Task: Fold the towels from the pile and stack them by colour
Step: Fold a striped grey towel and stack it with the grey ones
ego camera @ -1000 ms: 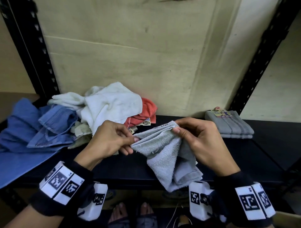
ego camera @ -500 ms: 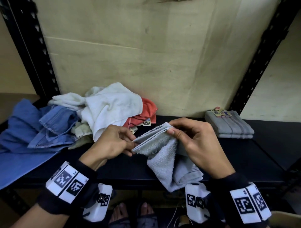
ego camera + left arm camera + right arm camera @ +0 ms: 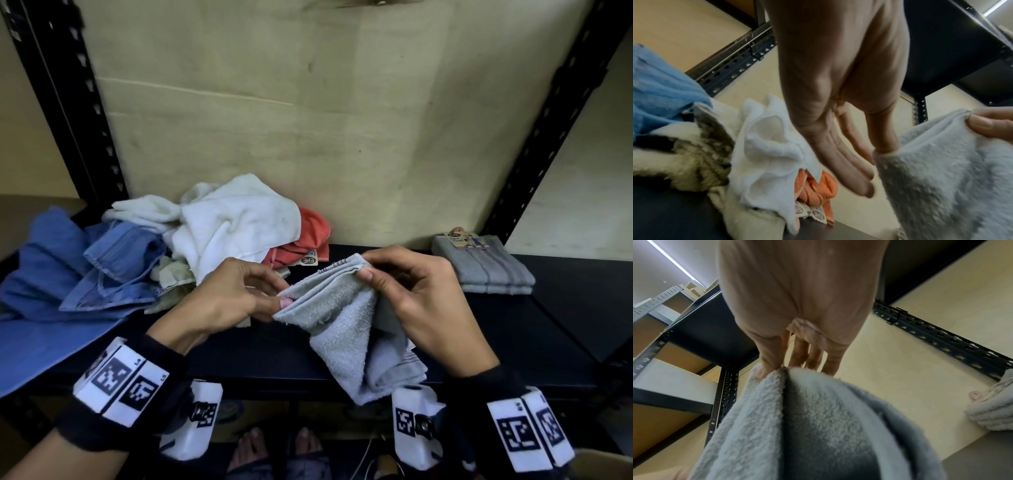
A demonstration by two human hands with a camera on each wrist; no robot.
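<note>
A half-folded grey towel (image 3: 346, 329) hangs above the black shelf (image 3: 513, 329) between both hands. My left hand (image 3: 239, 294) pinches its left corner with thumb and finger. My right hand (image 3: 404, 287) pinches the upper right corner, where the edges are gathered. The grey towel (image 3: 941, 178) fills the right of the left wrist view, and the same grey towel (image 3: 807, 426) droops under the right hand's fingers (image 3: 801, 353) in the right wrist view. At the back left lies the loose pile: a white towel (image 3: 233, 226), an orange towel (image 3: 308, 240) and blue towels (image 3: 113, 260).
A stack of folded grey towels (image 3: 486, 270) with a paper label sits at the back right of the shelf. Black perforated uprights (image 3: 68, 102) stand at both sides before a beige back panel. Bare feet (image 3: 274, 448) show below the shelf's front edge.
Both hands have brought the towel's top edge closer together and a little higher, gathering the corners. The hanging part has swung slightly left.
</note>
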